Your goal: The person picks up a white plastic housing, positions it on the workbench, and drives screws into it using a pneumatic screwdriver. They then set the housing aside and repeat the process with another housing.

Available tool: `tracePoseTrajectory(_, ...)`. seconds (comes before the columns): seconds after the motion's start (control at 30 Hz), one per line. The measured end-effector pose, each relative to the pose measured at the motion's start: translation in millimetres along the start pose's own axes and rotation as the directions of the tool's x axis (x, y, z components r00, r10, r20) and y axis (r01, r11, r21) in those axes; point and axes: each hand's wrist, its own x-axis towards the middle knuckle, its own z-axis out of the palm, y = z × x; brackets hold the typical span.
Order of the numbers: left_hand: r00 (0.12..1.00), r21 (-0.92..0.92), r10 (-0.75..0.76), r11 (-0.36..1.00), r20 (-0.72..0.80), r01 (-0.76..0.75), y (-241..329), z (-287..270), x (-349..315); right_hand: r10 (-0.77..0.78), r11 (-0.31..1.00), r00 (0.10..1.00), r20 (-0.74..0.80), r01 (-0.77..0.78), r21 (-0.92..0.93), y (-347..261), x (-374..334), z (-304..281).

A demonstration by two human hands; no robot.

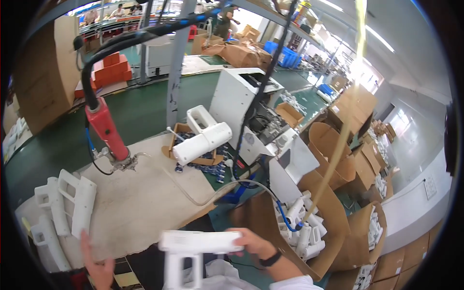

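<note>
My right hand (257,245), with a dark band at the wrist, is closed round one end of a white plastic housing (200,240) that has a loop-shaped handle hanging below its tube. The housing is held up in front of my lap, at the table's near edge. Over the near left of the table, my left hand (100,271) is open, fingers apart, holding nothing. Its forefinger is close to the lower end of a white housing with a loop handle (85,205); whether they touch I cannot tell. Further similar housings (59,212) lie at the left.
A red tool (107,128) hangs over the cardboard-covered table (140,193). Another white housing (203,145) rests on a small carton of dark parts. Behind it stands a white machine (237,96). A large carton (333,227) of white parts is at the right. A hose (232,182) crosses between.
</note>
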Motion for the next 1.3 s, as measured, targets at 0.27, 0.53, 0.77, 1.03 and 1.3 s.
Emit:
tracePoseTrajectory(0.27,0.930,0.400,-0.102,0.882,-0.354,0.249,-114,-44,22,0.119,0.978,0.640,-0.759,0.057,0.201,106,-239,-142)
tracePoseTrajectory(0.53,0.911,0.326,-0.094,0.915,-0.401,0.238,-104,-25,33,-0.608,0.787,-0.190,-0.771,-0.270,-0.554,192,-272,-93)
tracePoseTrajectory(0.77,0.907,0.364,-0.058,0.904,-0.416,0.225,-96,-8,31,0.177,0.655,0.602,-0.779,0.518,0.550,182,-294,-158)
tracePoseTrajectory(1.03,0.990,0.358,-0.064,0.928,-0.126,0.105,-33,26,35,0.237,0.968,0.957,0.169,-0.217,-0.125,11,-96,-37)
tracePoseTrajectory(1.3,0.931,0.688,0.195,0.630,0.308,-0.359,34,22,102,-0.729,0.225,0.616,0.300,0.628,-0.745,-111,73,162)
